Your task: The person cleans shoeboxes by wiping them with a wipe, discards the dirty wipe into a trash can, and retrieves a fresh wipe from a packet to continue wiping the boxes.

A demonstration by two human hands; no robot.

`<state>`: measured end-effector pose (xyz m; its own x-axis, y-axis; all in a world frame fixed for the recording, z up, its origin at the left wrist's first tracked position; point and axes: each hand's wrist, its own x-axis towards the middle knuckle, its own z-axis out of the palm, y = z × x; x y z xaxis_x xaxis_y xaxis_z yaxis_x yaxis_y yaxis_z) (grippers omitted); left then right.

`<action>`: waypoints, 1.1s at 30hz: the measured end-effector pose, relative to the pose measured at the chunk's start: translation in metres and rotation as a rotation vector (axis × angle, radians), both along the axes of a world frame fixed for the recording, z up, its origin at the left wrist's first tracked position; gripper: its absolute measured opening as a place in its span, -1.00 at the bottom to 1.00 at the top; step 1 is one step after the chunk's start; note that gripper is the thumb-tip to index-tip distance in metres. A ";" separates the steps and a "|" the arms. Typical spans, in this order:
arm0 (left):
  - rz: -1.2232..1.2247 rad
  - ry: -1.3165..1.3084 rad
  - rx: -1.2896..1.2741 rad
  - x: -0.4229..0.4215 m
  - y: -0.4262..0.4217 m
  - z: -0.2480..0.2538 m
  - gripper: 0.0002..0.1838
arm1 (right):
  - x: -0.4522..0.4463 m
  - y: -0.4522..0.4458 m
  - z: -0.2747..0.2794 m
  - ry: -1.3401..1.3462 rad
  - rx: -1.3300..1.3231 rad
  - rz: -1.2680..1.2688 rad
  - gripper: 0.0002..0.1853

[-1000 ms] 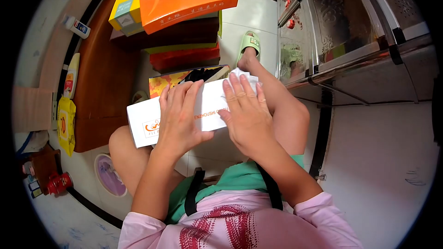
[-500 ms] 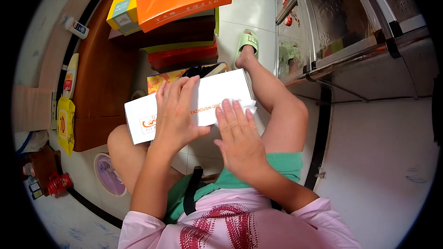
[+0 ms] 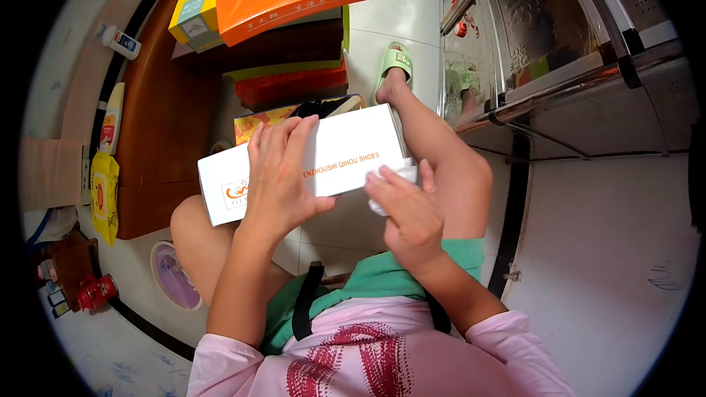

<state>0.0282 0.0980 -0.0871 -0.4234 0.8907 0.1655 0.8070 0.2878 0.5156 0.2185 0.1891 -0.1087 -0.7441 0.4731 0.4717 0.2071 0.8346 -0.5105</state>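
A white shoe box [image 3: 353,140] with orange lettering lies tilted across my lap, above my knees. My left hand [image 3: 283,176] grips it across the middle, fingers over the top face and thumb along the near edge. At the box's near right corner, my right hand [image 3: 404,209] is closed around a crumpled white wipe [image 3: 401,173], part of which sticks out past the fingers. Just beyond the box sits an open patterned box [image 3: 254,126] with dark shoes [image 3: 316,109] in it, partly hidden by the white box.
An orange box [image 3: 294,0] and a yellow box [image 3: 195,7] top a stack ahead, with a red box [image 3: 290,88] lower down. A brown wooden bench [image 3: 165,125] runs along the left, with a yellow wipes pack [image 3: 104,195] beside it. A glass-fronted cabinet [image 3: 544,51] stands right.
My right hand has slid from the top face of the box to its right corner and curled from flat around the wipe, uncovering the lettering. My left hand stays put.
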 end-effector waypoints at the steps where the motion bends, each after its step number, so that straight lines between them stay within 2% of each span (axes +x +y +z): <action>1: 0.001 0.000 -0.001 0.000 0.000 0.000 0.13 | 0.002 0.003 -0.001 0.009 -0.009 -0.049 -0.67; 4: 0.003 0.030 0.008 0.001 0.000 -0.001 0.12 | 0.004 0.002 -0.001 0.038 -0.034 -0.114 -0.64; 9: 0.008 0.058 -0.019 -0.001 0.000 -0.005 0.12 | -0.026 -0.025 0.000 0.090 -0.092 0.117 -0.70; 12: -0.008 0.067 -0.004 -0.001 -0.001 -0.008 0.12 | -0.028 -0.026 -0.004 0.055 -0.081 0.103 -0.70; 18: -0.008 0.015 0.004 0.000 0.000 -0.002 0.12 | -0.003 0.004 -0.006 0.018 0.013 -0.038 -0.65; 21: 0.003 0.035 -0.030 -0.003 0.000 0.001 0.14 | 0.012 0.025 -0.002 0.068 0.007 -0.168 -0.58; 23: -0.028 0.042 -0.034 -0.004 -0.001 0.004 0.18 | 0.014 0.034 0.012 0.169 -0.103 -0.291 -0.54; 27: 0.001 0.099 -0.089 -0.001 -0.018 0.029 0.31 | -0.002 0.035 0.009 0.251 -0.157 -0.236 -0.53; 30: 0.171 0.095 -0.122 -0.013 -0.056 0.037 0.39 | -0.015 0.025 0.009 0.125 -0.195 -0.140 -0.51; 33: 0.248 0.064 -0.164 -0.016 -0.079 0.026 0.38 | -0.014 0.013 0.007 -0.237 -0.056 -0.040 -0.43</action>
<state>0.0118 0.0189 -0.0609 -0.6245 0.7786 0.0617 0.7313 0.5552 0.3961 0.2040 0.2023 -0.1021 -0.8113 0.5246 0.2582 0.3589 0.7954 -0.4885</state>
